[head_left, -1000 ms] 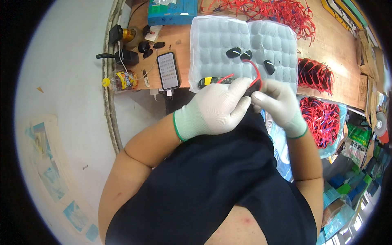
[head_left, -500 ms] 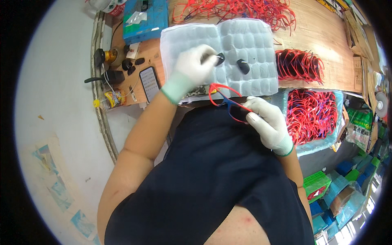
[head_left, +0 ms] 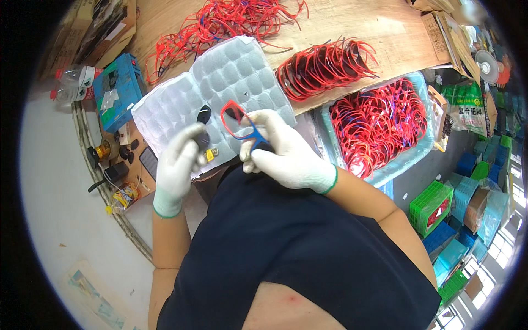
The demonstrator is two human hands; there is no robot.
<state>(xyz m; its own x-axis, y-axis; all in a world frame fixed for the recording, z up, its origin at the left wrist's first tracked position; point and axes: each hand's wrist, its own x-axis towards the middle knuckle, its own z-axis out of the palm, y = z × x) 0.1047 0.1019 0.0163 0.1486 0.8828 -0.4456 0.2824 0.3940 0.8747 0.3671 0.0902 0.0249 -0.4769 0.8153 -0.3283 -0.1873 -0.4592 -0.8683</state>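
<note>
My right hand (head_left: 289, 154), in a white knit glove, closes around a red and blue glasses frame (head_left: 225, 121) over the near part of a padded sheet (head_left: 231, 66). One red rim stands up beyond my fingers; they cover much of the other side. A dark lens (head_left: 234, 112) shows through that rim, apparently lying on the sheet behind it. Left of the frame, my gloved left hand (head_left: 180, 162) pinches what looks like a smoky dark lens (head_left: 203, 141). Another dark lens (head_left: 204, 114) rests on the sheet just beyond it. A small yellow piece (head_left: 210, 154) lies near these fingertips.
Red glasses frames stand in a row (head_left: 324, 69) right of the sheet, with a loose red heap (head_left: 214, 27) behind. A lined bin (head_left: 423, 129) of frames is at right. On the left are a blue box (head_left: 117, 91), a phone (head_left: 148, 162) and a bottle (head_left: 74, 85).
My view has turned, shifting the table leftward in the picture. My left hand has drawn back from the lens on the sheet toward me. My right hand has brought the glasses frame over the sheet.
</note>
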